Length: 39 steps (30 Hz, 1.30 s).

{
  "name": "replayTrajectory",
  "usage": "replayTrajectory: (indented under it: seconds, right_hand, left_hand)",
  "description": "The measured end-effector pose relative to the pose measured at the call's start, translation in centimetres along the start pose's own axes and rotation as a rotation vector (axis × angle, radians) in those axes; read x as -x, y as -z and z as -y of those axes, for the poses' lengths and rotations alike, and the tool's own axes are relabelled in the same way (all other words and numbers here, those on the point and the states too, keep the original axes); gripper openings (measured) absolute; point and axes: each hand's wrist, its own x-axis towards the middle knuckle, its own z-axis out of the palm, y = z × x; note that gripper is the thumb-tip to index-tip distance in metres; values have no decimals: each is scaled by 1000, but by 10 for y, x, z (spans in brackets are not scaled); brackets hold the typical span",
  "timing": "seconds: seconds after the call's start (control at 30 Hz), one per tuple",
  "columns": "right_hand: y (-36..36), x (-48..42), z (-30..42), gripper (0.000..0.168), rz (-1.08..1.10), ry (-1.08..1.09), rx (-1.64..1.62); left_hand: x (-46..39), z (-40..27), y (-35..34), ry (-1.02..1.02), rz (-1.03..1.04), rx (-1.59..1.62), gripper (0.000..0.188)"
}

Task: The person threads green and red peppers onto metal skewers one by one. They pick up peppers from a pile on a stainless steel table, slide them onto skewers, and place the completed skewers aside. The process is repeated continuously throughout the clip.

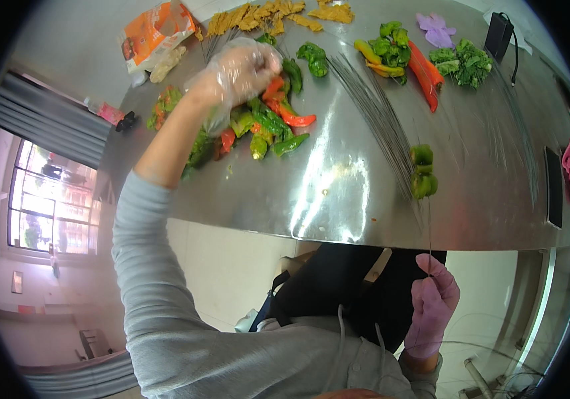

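Observation:
My right hand [432, 304], in a pink glove, pinches the lower part of a thin metal skewer [430, 224] in front of the table edge. Folded green pepper pieces [423, 172] are threaded on the skewer's upper part. My left hand [245, 67], in a loose clear plastic glove, reaches over a heap of green and red peppers [270, 119]. Its fingers are curled together close to a red pepper piece [274, 87] and a green pepper [293, 75]. Whether they hold anything is hidden by the glove and fingers.
Bare skewers [372, 109] lie in a bundle across the metal table [245, 199]. Farther back are yellow-brown skewered strips [250, 19], an orange bag [155, 35], green and yellow peppers [384, 50], red peppers [423, 72], leafy greens [469, 65], a purple glove [436, 30] and a black adapter [498, 37].

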Motion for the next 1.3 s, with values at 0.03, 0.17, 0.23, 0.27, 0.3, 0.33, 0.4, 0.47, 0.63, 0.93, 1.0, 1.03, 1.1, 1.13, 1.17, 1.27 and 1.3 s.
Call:
replayTrajectory:
  seconds: [0.03,0.17,0.23,0.27,0.3,0.33,0.4,0.47,0.63,0.93,1.0,1.03,1.1,1.13,1.17,1.27,1.3]
  right_hand:
    - [-1,1,0,36,1,0,2]
    - [-9,4,5,35,29,-4,-3]
    - [-10,7,6,35,30,2,2]
    - [-9,8,5,35,32,10,6]
    - [-8,9,4,34,34,21,6]
    - [-7,10,3,34,18,29,12]
    - [-5,12,0,34,-14,46,24]
    - [-7,12,0,33,-3,40,21]
    - [-17,14,7,34,43,-34,50]
    - [-10,20,15,35,252,-277,321]
    - [-8,20,14,35,338,-279,378]
    - [-8,21,14,35,380,-269,406]
    - [-8,20,15,35,446,-266,443]
    - [-8,20,16,35,471,-274,453]
    - [-8,19,17,35,495,-282,462]
    - [-12,19,17,34,510,-185,496]
    - [-14,18,17,34,503,-185,509]
  left_hand:
    - [11,-1,-2,-279,54,101,6]
    - [69,-37,-26,-512,52,-86,24]
    - [81,-42,-27,-424,36,-74,27]
    - [86,-43,-28,-380,28,-67,29]
    - [92,-43,-26,-302,-6,-74,29]
    - [98,-41,-24,-224,-41,-82,30]
    - [108,-34,-19,-103,-26,-61,37]
    - [114,-36,-25,-107,23,-74,37]
    - [114,-35,-60,-243,-94,-206,32]
    - [129,-55,-64,-182,-120,-159,19]
    - [136,-57,-65,-190,-140,-119,21]
    - [139,-58,-66,-174,-148,-102,22]
    - [145,-60,-67,-133,-161,-70,24]
    - [148,-61,-68,-109,-167,-55,26]
    - [150,-62,-69,-86,-173,-40,27]
    - [156,-63,-74,8,-175,12,26]
    - [157,-62,-77,-8,-190,8,26]
